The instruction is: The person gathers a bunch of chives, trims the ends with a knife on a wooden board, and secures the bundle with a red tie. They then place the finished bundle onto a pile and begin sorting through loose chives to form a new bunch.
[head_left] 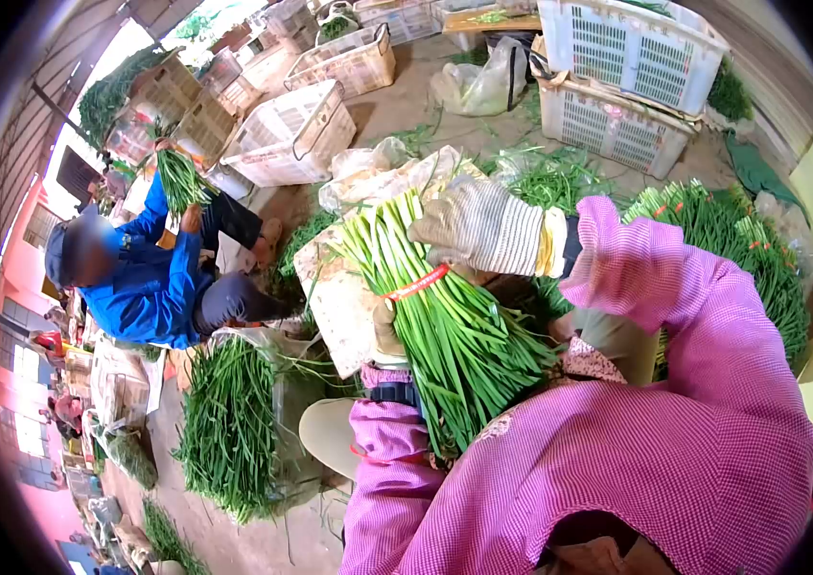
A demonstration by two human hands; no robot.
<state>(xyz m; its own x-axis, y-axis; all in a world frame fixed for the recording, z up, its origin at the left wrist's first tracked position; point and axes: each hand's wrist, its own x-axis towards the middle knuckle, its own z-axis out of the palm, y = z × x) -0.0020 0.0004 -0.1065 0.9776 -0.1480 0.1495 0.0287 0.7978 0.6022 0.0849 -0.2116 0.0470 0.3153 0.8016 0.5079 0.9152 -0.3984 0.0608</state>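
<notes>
The bundle of green stalks (440,326), long and slender with pale ends, lies across the person's lap, bound by a red band (416,284); any print on it is too small to read. The right hand (483,228), in a coarse knitted glove, lies spread over the pale ends. The left hand (387,335), mostly hidden, clasps the bundle from beneath. Pink checked sleeves (685,316) cover both arms. White slatted plastic crates (632,53) stand behind. A co-worker in a blue jacket (148,283) holds another bunch (179,179).
</notes>
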